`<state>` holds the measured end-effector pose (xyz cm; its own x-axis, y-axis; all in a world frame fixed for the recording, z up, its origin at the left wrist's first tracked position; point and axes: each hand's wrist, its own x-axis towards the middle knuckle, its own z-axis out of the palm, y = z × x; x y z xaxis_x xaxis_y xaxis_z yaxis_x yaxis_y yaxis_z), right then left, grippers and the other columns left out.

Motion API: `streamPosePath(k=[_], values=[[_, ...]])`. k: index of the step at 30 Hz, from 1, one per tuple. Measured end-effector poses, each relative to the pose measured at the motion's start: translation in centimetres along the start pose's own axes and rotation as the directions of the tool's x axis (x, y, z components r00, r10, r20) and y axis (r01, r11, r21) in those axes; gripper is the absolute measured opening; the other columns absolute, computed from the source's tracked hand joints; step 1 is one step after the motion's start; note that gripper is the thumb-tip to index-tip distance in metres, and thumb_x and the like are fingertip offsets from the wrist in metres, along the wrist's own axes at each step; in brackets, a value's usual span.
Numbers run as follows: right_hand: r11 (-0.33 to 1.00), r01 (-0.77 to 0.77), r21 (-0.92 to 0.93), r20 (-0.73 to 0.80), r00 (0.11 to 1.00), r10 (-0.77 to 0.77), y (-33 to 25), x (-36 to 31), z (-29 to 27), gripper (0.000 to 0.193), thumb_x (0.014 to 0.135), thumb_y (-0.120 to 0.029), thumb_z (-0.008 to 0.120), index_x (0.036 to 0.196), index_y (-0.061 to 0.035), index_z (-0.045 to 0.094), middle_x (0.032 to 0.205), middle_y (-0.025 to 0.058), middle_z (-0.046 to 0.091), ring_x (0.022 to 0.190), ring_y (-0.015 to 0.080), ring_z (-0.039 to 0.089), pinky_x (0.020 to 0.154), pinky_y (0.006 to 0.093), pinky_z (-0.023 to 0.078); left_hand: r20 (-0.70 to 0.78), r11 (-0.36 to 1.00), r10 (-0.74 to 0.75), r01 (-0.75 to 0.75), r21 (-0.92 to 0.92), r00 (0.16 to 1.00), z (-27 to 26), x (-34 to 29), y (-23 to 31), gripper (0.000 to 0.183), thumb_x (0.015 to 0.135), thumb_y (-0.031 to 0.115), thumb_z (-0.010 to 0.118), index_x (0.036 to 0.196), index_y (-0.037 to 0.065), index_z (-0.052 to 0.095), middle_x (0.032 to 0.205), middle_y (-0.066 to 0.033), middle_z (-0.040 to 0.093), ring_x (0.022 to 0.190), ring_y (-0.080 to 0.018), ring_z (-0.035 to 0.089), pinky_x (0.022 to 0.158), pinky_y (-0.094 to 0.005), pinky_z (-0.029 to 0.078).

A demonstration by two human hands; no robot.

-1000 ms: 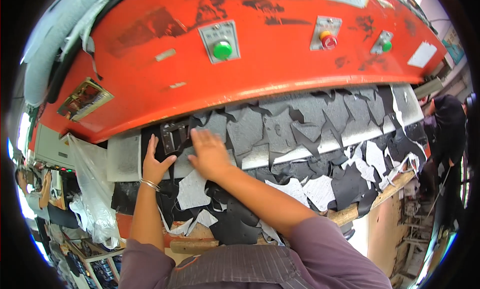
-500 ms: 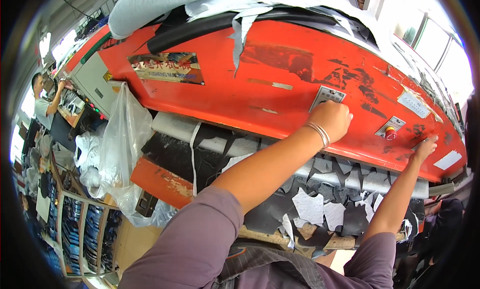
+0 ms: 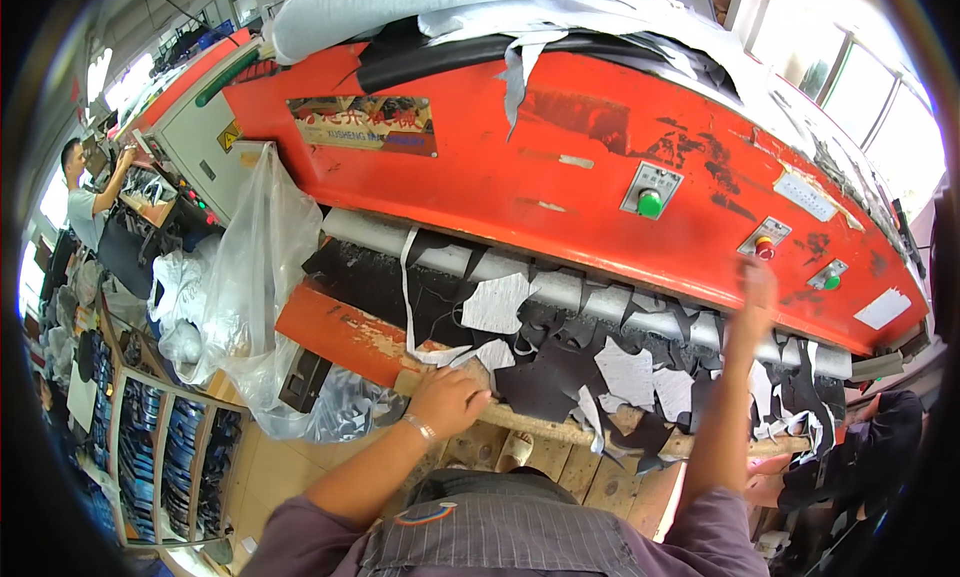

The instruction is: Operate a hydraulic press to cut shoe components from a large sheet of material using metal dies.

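My left hand [image 3: 450, 402] lies on the front edge of the machine's bed, beside a white scrap [image 3: 496, 354]; its fingers look loosely stretched over the edge, with nothing seen in them. Smeared by motion, my right hand [image 3: 757, 285] hangs in front of the red machine [image 3: 480, 177], just below the red stop button [image 3: 765, 249]. Up and to its left is a large green button [image 3: 650, 204]; a smaller green button [image 3: 831, 283] sits to its right. Black and white cut sheet pieces [image 3: 625, 371] cover the bed below the pale roller-like bar [image 3: 600, 302].
Rolled white and black sheets [image 3: 440, 32] lie atop the machine. A clear plastic bag [image 3: 250, 277] hangs at its left, by a rack of dark blue pieces [image 3: 165, 457]. Another person [image 3: 88, 202] works far left; someone in dark clothes [image 3: 870, 447] is at the right.
My left hand has come down from the large green button to the bed's front edge. My right hand has left the small green button, moving left. The view has shifted slightly.
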<state>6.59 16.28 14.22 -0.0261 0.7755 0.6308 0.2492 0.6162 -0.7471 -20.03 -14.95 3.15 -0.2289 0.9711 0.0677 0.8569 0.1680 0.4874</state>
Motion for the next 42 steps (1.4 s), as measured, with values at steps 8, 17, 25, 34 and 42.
streamPosePath(k=[8, 17, 25, 34, 42], values=[[0.988, -0.115, 0.107, 0.842, 0.538, -0.028, -10.4, -15.1, 19.7, 0.048, 0.086, -0.041, 0.063, 0.107, 0.0019, 0.065, 0.11, 0.023, 0.064, 0.103, 0.0366, 0.062, 0.086, 0.0413, 0.049, -0.254, 0.997, -0.043, 0.056, 0.044, 0.966, 1.6, -0.9, 0.1, 0.02, 0.077, 0.029, 0.064, 0.071, 0.01, 0.066, 0.078, -0.008, 0.06, 0.084, -0.0287, 0.057, 0.077, -0.0423, 0.044], [0.637, 0.363, -0.68, 0.67, 0.661, 0.337, -9.0, -12.7, 28.6, 0.071, 0.084, -0.062, 0.052, 0.114, 0.0019, 0.059, 0.115, 0.0178, 0.06, 0.112, 0.0319, 0.053, 0.095, 0.0416, 0.037, 0.196, 0.901, -0.058, 0.136, -0.412, 0.979, -1.1, -4.6, -1.8, 0.033, 0.087, 0.033, 0.062, 0.078, 0.001, 0.068, 0.074, -0.0131, 0.065, 0.067, -0.0269, 0.063, 0.062, -0.037, 0.048], [0.729, 0.187, -0.658, 0.667, 0.594, 0.449, -10.6, -16.5, 28.7, 0.063, 0.075, -0.044, 0.063, 0.119, 0.0012, 0.055, 0.119, 0.0203, 0.055, 0.114, 0.0377, 0.051, 0.099, 0.0478, 0.034, 0.028, 0.343, -0.38, 0.169, -0.924, 0.925, -2.5, 0.4, -7.3, 0.022, 0.092, 0.021, 0.062, 0.099, 0.001, 0.066, 0.084, -0.0017, 0.064, 0.074, -0.0088, 0.058, 0.068, -0.0241, 0.048], [0.761, -0.647, -0.055, 0.749, 0.477, 0.46, -8.1, -15.6, 23.7, 0.057, 0.068, -0.016, 0.071, 0.118, 0.0033, 0.052, 0.107, 0.017, 0.058, 0.095, 0.0222, 0.06, 0.08, 0.03, 0.048, 0.069, 0.121, -0.399, 0.127, -0.985, 0.914, -1.4, 8.4, -8.4, 0.05, 0.095, 0.039, 0.054, 0.128, 0.003, 0.049, 0.114, -0.0052, 0.059, 0.107, -0.013, 0.053, 0.087, -0.0318, 0.045], [-0.118, -0.943, 0.312, 0.857, 0.226, 0.462, -9.0, -23.0, 12.5, 0.053, 0.082, -0.042, 0.064, 0.118, -0.0047, 0.056, 0.109, 0.0102, 0.063, 0.097, 0.0242, 0.061, 0.084, 0.0391, 0.051, -0.221, 0.718, 0.102, -0.225, -0.658, 0.97, -1.3, 1.6, -4.1, 0.047, 0.08, 0.033, 0.072, 0.114, 0.002, 0.06, 0.092, -0.0146, 0.056, 0.087, -0.0291, 0.059, 0.079, -0.0351, 0.047]])
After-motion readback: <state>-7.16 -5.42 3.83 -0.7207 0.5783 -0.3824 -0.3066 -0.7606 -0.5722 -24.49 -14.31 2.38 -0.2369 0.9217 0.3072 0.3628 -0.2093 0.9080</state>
